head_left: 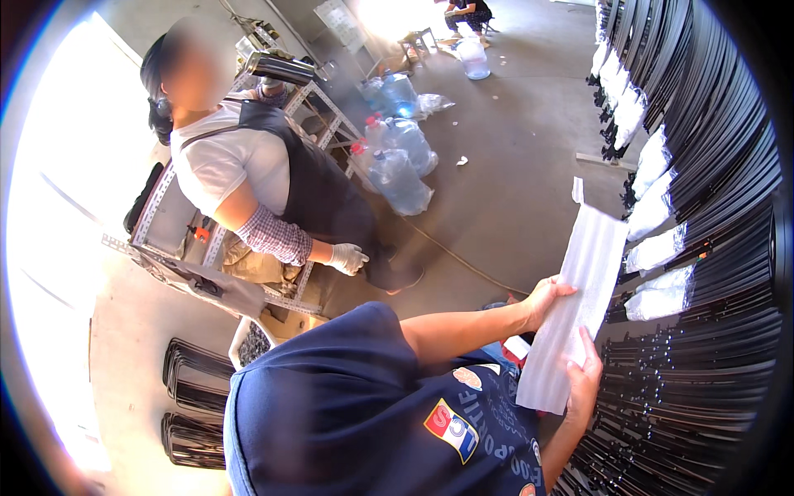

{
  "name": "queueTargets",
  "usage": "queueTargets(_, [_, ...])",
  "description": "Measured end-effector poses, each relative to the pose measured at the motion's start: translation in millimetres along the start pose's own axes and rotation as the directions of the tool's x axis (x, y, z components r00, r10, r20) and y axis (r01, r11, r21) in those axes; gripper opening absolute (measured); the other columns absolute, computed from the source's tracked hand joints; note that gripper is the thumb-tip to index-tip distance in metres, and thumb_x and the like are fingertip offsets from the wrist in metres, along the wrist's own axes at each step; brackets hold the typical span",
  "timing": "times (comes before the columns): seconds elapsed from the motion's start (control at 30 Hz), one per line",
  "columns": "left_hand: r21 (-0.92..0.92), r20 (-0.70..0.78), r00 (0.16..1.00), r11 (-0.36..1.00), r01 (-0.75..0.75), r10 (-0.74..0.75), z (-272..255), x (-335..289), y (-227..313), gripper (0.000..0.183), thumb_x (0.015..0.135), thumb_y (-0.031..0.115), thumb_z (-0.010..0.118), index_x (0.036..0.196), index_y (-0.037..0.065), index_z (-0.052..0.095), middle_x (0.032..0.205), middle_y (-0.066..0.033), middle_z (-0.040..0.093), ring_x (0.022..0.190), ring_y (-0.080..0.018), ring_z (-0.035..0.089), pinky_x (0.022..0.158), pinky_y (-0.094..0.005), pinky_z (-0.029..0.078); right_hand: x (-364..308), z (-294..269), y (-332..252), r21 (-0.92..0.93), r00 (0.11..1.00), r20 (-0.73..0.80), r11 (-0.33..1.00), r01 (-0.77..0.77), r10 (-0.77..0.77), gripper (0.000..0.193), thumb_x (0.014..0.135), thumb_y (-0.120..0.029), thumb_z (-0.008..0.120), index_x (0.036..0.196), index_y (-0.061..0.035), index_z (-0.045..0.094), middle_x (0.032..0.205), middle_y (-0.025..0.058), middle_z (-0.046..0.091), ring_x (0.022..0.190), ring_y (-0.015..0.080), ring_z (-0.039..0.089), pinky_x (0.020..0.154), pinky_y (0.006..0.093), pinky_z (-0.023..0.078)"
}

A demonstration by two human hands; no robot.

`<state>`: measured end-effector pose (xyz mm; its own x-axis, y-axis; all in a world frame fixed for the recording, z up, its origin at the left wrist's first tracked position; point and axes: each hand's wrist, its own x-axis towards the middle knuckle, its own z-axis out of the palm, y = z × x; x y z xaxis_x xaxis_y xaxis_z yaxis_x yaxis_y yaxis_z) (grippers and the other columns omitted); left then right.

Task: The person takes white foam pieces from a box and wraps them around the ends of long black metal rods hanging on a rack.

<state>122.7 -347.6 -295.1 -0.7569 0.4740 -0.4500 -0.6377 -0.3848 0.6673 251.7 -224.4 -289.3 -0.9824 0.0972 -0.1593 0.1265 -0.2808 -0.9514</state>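
Both my hands are on a long white foam sheet (571, 306), which hangs at a slant in front of my navy shirt. My left hand (544, 302) grips its far-left edge, thumb pressed on the face. My right hand (584, 376) is closed on the opposite edge, lower down, with its thumb along the sheet. A narrow flap sticks up at the sheet's far end. Just beyond it on the right hang many thin black strips (703, 157) in dense rows, several bundles wrapped with white foam (660, 293).
At left a co-worker in a dark apron (306, 165) and gloves holds a dark shiny object (281, 68) beside a metal shelf rack (331, 112). Clear plastic bottles (401, 178) and bags lie on the floor (513, 149). Black bent frames (194, 376) rest behind me. Another person sits far back.
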Motion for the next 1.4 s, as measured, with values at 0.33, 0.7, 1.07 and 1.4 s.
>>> queueTargets(0.33, [-0.024,0.175,0.981,0.995,0.094,-0.088,-22,33,32,0.043,0.087,0.025,0.042,0.118,-0.005,0.04,0.116,-0.0167,0.05,0.107,-0.028,0.048,0.096,-0.041,0.032,-14,-40,-4,-0.336,0.998,0.061,0.942,-0.002,0.024,0.056,0.061,0.011,0.037,0.114,0.0021,0.052,0.109,0.0094,0.057,0.071,0.0092,0.057,0.067,0.0205,0.045])
queueTargets(0.7, [-0.073,0.386,0.666,0.698,0.712,-0.638,-7,8,-125,0.033,0.088,0.021,0.034,0.104,0.003,0.058,0.103,-0.0097,0.061,0.092,-0.0231,0.058,0.086,-0.0381,0.042,-41,-33,33,-0.695,0.852,-0.446,0.706,-0.136,-0.275,0.016,0.081,-0.015,0.051,0.089,-0.0013,0.054,0.117,0.0225,0.044,0.113,0.0351,0.039,0.095,0.0398,0.03])
queueTargets(1.07, [0.015,0.468,0.776,0.882,0.471,-0.422,-52,34,-42,0.019,0.084,0.019,0.043,0.079,0.005,0.055,0.081,-0.0092,0.056,0.081,-0.0227,0.053,0.078,-0.037,0.042,6,21,23,-0.746,0.998,0.004,0.665,-0.041,0.066,0.056,0.083,-0.028,0.048,0.129,-0.0032,0.029,0.119,0.0237,0.045,0.107,0.0381,0.047,0.089,0.0394,0.038])
queueTargets(1.4, [-0.022,0.535,0.608,0.71,0.704,-0.586,-28,62,-31,0.016,0.08,0.02,0.05,0.083,0.005,0.055,0.082,-0.0103,0.056,0.081,-0.025,0.054,0.076,-0.038,0.043,22,37,-8,-0.721,0.994,-0.107,0.691,-0.053,-0.036,0.059,0.082,-0.022,0.049,0.131,-0.0012,0.024,0.119,0.0256,0.043,0.106,0.0356,0.049,0.087,0.0376,0.039])
